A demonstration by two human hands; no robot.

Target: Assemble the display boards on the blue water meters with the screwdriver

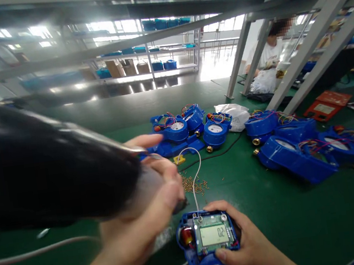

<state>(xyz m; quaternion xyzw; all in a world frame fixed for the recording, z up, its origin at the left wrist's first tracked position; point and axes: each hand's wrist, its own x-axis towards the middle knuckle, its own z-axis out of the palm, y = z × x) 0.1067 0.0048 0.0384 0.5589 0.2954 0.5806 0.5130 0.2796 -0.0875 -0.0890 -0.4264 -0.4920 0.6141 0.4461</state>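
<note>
My left hand grips a large black-and-silver power tool that fills the left of the view; its tip points down toward a blue water meter at the bottom centre. My right hand holds that meter from the right side. The meter lies open, showing a green circuit board with an LCD reading "02" and a red part at its left. A white wire rises from the board and loops toward the tool.
A pile of small brass screws lies on the green bench just beyond the meter. Several blue meters with coloured wires sit at centre and right. An orange device and a seated person are far right, behind metal frame struts.
</note>
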